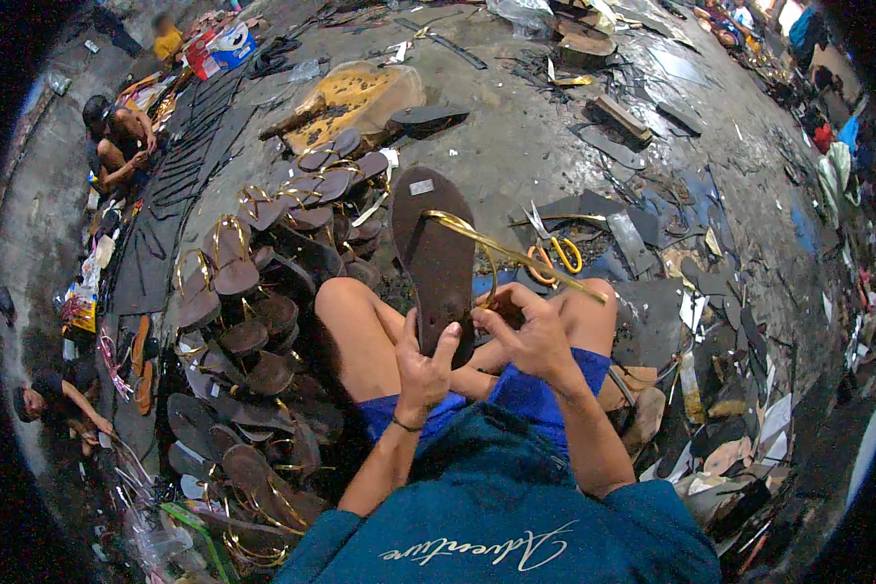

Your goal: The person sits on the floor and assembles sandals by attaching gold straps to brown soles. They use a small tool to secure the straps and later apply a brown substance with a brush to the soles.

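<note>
The left hand gripped the heel of a brown sandal over the knees, while the right hand pinched its loose gold strap. That strap looked only partly fitted. Finished sandals were piled at nine o'clock. A red, white and blue box sat at eleven o'clock.

Sandal workshop: heaped brown sandals, sole scraps across floor

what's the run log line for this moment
left hand: grips sole heel | right hand: pinches gold strap | scissors: on floor
</note>
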Demonstrator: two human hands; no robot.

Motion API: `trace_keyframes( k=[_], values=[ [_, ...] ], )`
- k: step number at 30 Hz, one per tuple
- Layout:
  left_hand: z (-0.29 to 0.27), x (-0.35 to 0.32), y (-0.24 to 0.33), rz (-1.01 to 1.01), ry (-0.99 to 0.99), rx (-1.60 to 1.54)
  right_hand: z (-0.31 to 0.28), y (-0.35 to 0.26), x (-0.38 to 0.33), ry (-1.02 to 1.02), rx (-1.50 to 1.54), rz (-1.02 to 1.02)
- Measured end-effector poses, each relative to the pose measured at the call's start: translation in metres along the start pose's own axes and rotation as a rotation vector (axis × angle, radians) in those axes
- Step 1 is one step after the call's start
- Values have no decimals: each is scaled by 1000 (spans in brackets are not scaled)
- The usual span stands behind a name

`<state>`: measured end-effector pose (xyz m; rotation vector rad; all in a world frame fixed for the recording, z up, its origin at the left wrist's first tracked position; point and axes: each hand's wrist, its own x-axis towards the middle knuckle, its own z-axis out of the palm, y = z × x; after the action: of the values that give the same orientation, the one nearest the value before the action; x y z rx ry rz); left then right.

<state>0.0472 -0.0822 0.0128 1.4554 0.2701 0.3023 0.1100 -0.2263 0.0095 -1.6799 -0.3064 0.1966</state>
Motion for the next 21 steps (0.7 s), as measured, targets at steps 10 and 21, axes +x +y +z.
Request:
trace_keyframes(
  k=[10,21],
  values=[
    [-80,16,-6,179,-493,771,-57,-4,14,268,-333,-99],
    [-36,-11,-10,-238,-69,270,-12,28,-38,-8,-265,-91]
  ],
)
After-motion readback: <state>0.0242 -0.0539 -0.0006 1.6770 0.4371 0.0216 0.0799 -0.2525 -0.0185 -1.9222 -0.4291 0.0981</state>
